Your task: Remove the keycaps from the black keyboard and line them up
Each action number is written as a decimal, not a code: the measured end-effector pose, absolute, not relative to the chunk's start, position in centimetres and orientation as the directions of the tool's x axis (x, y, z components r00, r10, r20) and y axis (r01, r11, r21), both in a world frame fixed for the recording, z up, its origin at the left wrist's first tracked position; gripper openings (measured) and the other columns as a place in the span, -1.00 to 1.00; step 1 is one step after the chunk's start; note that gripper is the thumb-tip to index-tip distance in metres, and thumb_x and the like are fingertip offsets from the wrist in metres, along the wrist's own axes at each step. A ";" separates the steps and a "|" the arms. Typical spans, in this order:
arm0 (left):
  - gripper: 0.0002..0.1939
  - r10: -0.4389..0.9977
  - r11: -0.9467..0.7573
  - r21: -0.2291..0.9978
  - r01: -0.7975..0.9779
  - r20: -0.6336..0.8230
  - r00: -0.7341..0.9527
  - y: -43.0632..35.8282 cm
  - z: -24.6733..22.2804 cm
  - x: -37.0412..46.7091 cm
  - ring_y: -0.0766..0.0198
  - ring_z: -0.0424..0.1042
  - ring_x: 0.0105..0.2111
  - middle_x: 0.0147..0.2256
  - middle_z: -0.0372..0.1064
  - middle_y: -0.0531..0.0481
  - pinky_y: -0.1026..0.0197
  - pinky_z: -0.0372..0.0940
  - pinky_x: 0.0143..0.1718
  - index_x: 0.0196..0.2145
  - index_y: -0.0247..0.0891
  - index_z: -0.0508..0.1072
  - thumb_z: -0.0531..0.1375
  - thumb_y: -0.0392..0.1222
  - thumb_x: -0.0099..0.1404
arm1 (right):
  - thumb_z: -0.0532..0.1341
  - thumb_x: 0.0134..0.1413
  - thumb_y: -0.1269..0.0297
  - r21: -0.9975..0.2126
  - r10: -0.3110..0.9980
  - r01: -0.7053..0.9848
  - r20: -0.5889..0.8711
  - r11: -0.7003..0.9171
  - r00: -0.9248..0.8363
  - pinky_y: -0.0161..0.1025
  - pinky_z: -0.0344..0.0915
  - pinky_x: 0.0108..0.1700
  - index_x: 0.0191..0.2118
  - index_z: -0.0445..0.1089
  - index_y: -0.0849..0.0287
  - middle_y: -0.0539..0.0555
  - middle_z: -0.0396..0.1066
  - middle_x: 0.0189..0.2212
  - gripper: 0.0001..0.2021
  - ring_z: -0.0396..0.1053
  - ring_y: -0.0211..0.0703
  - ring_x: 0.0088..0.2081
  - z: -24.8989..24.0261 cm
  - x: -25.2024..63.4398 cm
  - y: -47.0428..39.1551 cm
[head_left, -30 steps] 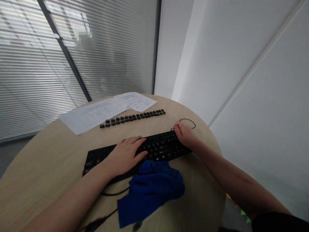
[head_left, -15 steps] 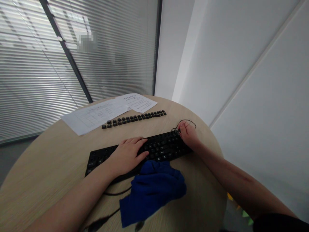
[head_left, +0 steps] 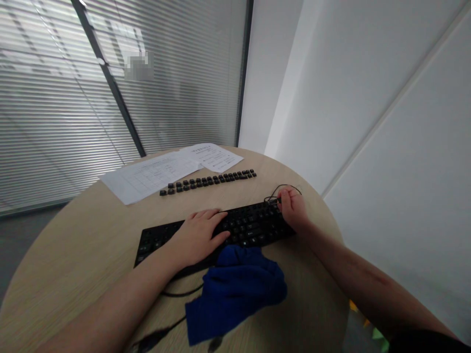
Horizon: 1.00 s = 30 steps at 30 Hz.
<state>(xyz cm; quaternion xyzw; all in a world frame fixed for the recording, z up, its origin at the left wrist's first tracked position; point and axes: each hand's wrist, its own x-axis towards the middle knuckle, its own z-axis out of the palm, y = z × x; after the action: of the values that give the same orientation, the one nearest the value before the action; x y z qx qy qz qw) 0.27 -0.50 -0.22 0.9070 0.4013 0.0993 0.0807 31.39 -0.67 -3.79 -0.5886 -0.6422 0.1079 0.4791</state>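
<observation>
A black keyboard (head_left: 253,228) lies at a slant on the round wooden table. My left hand (head_left: 200,235) rests flat across its middle, thumb apart from the outstretched fingers. At the keyboard's far right corner, my right hand (head_left: 293,208) is closed in a pinch. What its fingertips hold is too small and dark to make out. A thin black cable (head_left: 285,186) loops just behind that hand. Crumpled against the keyboard's near edge is a blue cloth (head_left: 237,294). Loose black keycaps (head_left: 209,181) stand in two rows beyond the keyboard.
Printed paper sheets (head_left: 154,174) overlap at the table's far left. A dark cord (head_left: 158,336) with a connector runs out from under the cloth at the front. Blinds (head_left: 191,98) and a white wall (head_left: 386,147) stand close behind the table (head_left: 73,245).
The whole view has shifted slightly. My right hand has moved a little to the right and nearer, still pinched. My left hand stays on the keyboard.
</observation>
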 end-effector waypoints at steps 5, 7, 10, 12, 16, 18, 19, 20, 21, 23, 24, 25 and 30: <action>-0.62 0.741 -0.669 0.374 0.642 0.264 0.618 -1.6 1.1 1.2 0.01 0.41 0.08 0.10 0.42 -0.20 -0.05 0.24 0.18 0.05 -0.25 0.48 0.17 -0.10 0.32 | 0.07 0.28 0.23 -0.438 0.684 0.689 0.721 0.577 -0.114 -0.24 0.30 -0.43 -0.31 0.32 0.09 0.03 0.40 -0.51 -0.84 0.38 -0.17 -0.50 -1.8 29.4 -3.5; -0.73 0.759 -0.644 0.484 0.593 0.306 0.574 -2.3 1.7 1.7 0.08 0.47 -0.05 -0.06 0.49 -0.13 0.02 0.33 0.07 -0.07 -0.22 0.52 0.15 -0.12 0.34 | 0.12 0.23 0.32 -0.308 0.583 0.654 0.773 0.691 -0.252 -0.24 0.31 -0.40 -0.29 0.32 0.08 0.01 0.43 -0.49 -0.93 0.41 -0.18 -0.48 -0.9 28.5 -4.5; -0.78 0.821 -0.560 0.605 0.565 0.316 0.476 -3.1 2.3 2.3 0.13 0.48 -0.22 -0.24 0.50 -0.07 0.06 0.39 -0.13 -0.16 -0.21 0.52 0.18 -0.09 0.31 | 0.15 0.19 0.38 -0.199 0.480 0.575 0.786 0.793 -0.389 -0.28 0.29 -0.42 -0.26 0.31 0.06 -0.01 0.47 -0.48 -0.94 0.42 -0.22 -0.50 -0.3 27.3 -5.4; -0.78 0.850 -0.512 0.662 0.547 0.299 0.434 -3.3 2.3 2.5 0.15 0.47 -0.28 -0.28 0.49 -0.06 0.09 0.38 -0.22 -0.19 -0.22 0.52 0.20 -0.06 0.29 | 0.15 0.18 0.40 -0.167 0.440 0.528 0.779 0.833 -0.447 -0.29 0.27 -0.44 -0.26 0.29 0.06 -0.01 0.47 -0.49 -0.92 0.41 -0.23 -0.52 -0.4 26.7 -5.6; -0.77 0.876 -0.456 0.718 0.526 0.258 0.409 -3.2 1.9 2.7 0.17 0.45 -0.33 -0.31 0.48 -0.05 0.11 0.35 -0.28 -0.23 -0.23 0.52 0.24 -0.04 0.24 | 0.14 0.17 0.42 -0.150 0.393 0.453 0.766 0.879 -0.509 -0.31 0.26 -0.44 -0.26 0.28 0.05 -0.03 0.44 -0.52 -0.90 0.39 -0.24 -0.54 -0.9 25.9 -5.5; -0.78 0.880 -0.442 0.732 0.519 0.241 0.410 -3.2 1.8 2.8 0.18 0.44 -0.35 -0.34 0.48 -0.04 0.13 0.33 -0.30 -0.27 -0.23 0.52 0.24 -0.03 0.23 | 0.15 0.18 0.42 -0.134 0.358 0.410 0.764 0.902 -0.536 -0.32 0.27 -0.41 -0.26 0.27 0.06 -0.02 0.45 -0.49 -0.91 0.40 -0.25 -0.51 -1.0 25.7 -5.5; -0.79 0.881 -0.437 0.739 0.514 0.234 0.413 -3.2 1.8 2.9 0.18 0.44 -0.36 -0.36 0.48 -0.03 0.14 0.32 -0.32 -0.30 -0.23 0.51 0.23 -0.04 0.23 | 0.16 0.18 0.41 -0.121 0.338 0.392 0.763 0.912 -0.551 -0.32 0.27 -0.40 -0.26 0.27 0.06 -0.01 0.45 -0.48 -0.91 0.40 -0.25 -0.50 -0.9 25.6 -5.6; -0.80 0.880 -0.434 0.743 0.509 0.229 0.417 -3.3 1.8 3.0 0.19 0.43 -0.37 -0.38 0.47 -0.02 0.15 0.30 -0.33 -0.33 -0.23 0.50 0.23 -0.04 0.23 | 0.17 0.19 0.40 -0.102 0.319 0.381 0.762 0.919 -0.564 -0.33 0.25 -0.40 -0.26 0.27 0.06 -0.01 0.44 -0.47 -0.92 0.38 -0.26 -0.50 -0.9 25.6 -5.7; -0.80 0.878 -0.433 0.746 0.506 0.223 0.423 -3.3 1.9 3.1 0.20 0.42 -0.39 -0.40 0.46 0.00 0.16 0.29 -0.34 -0.36 -0.22 0.49 0.22 -0.04 0.23 | 0.18 0.20 0.37 -0.080 0.301 0.376 0.759 0.923 -0.577 -0.32 0.23 -0.41 -0.27 0.26 0.06 -0.01 0.43 -0.48 -0.93 0.37 -0.27 -0.50 -0.8 25.5 -5.8; -0.81 0.875 -0.431 0.750 0.502 0.211 0.436 -3.4 1.9 3.2 0.23 0.38 -0.42 -0.45 0.43 0.03 0.19 0.26 -0.37 -0.40 -0.21 0.47 0.20 -0.05 0.22 | 0.18 0.24 0.29 -0.025 0.277 0.390 0.745 0.921 -0.607 -0.31 0.18 -0.44 -0.31 0.26 0.07 -0.02 0.40 -0.50 -0.91 0.31 -0.28 -0.53 -0.5 25.5 -5.9; -0.82 0.874 -0.427 0.752 0.502 0.202 0.441 -3.4 1.9 3.3 0.24 0.37 -0.44 -0.46 0.42 0.04 0.20 0.24 -0.39 -0.41 -0.21 0.45 0.20 -0.05 0.22 | 0.18 0.25 0.25 0.004 0.271 0.403 0.734 0.915 -0.623 -0.31 0.16 -0.45 -0.33 0.26 0.07 -0.03 0.37 -0.52 -0.88 0.29 -0.28 -0.54 -0.4 25.4 -6.0; -0.82 0.875 -0.421 0.755 0.502 0.191 0.445 -3.5 1.9 3.4 0.25 0.35 -0.46 -0.47 0.41 0.06 0.21 0.22 -0.40 -0.42 -0.21 0.44 0.19 -0.06 0.22 | 0.18 0.26 0.21 0.031 0.268 0.416 0.721 0.909 -0.639 -0.30 0.14 -0.47 -0.36 0.27 0.07 -0.04 0.35 -0.53 -0.84 0.27 -0.28 -0.55 -0.3 25.4 -6.1; -0.87 0.887 -0.404 0.751 0.523 0.183 0.424 -3.4 1.7 3.4 0.28 0.29 -0.49 -0.50 0.35 0.08 0.23 0.16 -0.44 -0.46 -0.21 0.39 0.17 -0.12 0.17 | 0.17 0.30 0.15 0.060 0.261 0.421 0.704 0.905 -0.660 -0.29 0.11 -0.47 -0.38 0.28 0.09 -0.05 0.31 -0.56 -0.78 0.26 -0.28 -0.55 0.0 25.1 -6.1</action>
<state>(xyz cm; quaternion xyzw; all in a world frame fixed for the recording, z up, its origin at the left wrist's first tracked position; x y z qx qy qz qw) 3.36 -3.35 1.74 0.7847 0.4492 0.2939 0.3100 25.12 -6.15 -0.02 -0.1883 -0.9046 -0.1093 0.3665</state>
